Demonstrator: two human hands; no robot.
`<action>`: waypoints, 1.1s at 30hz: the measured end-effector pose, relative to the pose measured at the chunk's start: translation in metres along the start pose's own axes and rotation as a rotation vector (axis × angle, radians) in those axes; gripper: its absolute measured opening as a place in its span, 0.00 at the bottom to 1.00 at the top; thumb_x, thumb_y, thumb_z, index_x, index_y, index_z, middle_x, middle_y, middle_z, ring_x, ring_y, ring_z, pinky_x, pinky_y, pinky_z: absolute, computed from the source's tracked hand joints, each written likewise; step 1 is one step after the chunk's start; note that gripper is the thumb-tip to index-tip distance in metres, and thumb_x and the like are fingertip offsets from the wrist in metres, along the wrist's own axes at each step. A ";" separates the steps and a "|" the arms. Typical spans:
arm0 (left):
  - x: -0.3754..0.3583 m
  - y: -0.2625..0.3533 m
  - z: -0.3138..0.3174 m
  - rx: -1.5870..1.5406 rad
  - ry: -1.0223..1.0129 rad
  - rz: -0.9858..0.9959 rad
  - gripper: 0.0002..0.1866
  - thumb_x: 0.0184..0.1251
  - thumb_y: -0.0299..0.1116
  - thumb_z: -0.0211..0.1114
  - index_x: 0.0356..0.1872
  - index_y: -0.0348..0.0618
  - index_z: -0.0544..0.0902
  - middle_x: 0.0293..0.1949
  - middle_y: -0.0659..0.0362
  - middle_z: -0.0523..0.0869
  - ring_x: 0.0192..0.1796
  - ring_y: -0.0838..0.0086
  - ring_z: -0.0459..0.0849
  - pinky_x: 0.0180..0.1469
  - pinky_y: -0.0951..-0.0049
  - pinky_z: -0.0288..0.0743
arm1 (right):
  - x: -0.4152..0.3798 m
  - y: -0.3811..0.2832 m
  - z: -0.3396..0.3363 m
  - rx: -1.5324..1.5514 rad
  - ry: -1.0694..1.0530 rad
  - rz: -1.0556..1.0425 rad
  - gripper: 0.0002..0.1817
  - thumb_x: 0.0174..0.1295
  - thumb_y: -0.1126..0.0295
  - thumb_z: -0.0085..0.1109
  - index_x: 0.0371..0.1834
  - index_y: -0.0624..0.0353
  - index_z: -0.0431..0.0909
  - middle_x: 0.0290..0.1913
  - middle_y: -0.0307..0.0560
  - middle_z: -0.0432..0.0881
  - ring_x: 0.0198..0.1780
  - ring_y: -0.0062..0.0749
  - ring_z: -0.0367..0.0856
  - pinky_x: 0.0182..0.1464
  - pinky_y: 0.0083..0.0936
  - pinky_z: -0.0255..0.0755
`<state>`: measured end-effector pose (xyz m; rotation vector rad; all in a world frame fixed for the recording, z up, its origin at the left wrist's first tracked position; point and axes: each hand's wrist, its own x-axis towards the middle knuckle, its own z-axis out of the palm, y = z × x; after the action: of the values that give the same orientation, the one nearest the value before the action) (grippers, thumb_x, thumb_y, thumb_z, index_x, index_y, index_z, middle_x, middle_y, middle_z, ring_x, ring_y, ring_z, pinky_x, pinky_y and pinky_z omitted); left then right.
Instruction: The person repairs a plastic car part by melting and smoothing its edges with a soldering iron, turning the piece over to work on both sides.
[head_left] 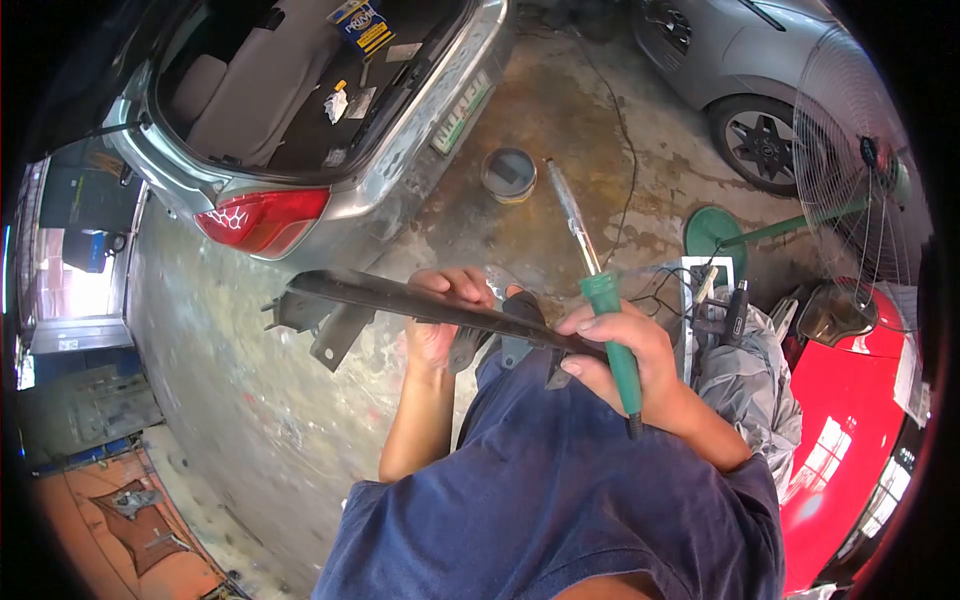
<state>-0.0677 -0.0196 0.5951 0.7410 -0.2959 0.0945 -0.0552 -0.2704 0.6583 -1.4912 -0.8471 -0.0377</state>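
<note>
A long black plastic part (400, 300) with several bracket tabs lies across my body, its wide end out to the left. My left hand (447, 312) grips it near the middle, fingers over the upper edge and thumb below. At the part's right end, my right hand (635, 360) pinches it between thumb and fingers. The same hand holds a soldering iron (603, 295) with a green handle, its metal shaft pointing up and away from me. The iron's tip is clear of the black part.
A silver car (300, 200) with its hatch open stands ahead on the left. Beyond my hands is a bucket (508, 175) on the floor. To the right are a green-based fan (712, 232), a red car panel (850, 400), grey sheeting (745, 385) and another silver car (700, 60).
</note>
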 end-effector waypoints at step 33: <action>0.026 0.034 0.036 2.016 -0.581 0.017 0.16 0.57 0.26 0.72 0.49 0.45 0.85 0.44 0.60 0.84 0.48 0.61 0.83 0.49 0.59 0.78 | 0.008 0.056 -0.061 0.257 0.126 0.800 0.19 0.70 0.64 0.62 0.62 0.56 0.76 0.54 0.47 0.80 0.47 0.31 0.84 0.53 0.25 0.76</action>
<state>-0.0578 -0.0196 0.6500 2.7895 -0.7493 0.1830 0.0079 -0.3122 0.6241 -1.4688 -0.1051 0.5440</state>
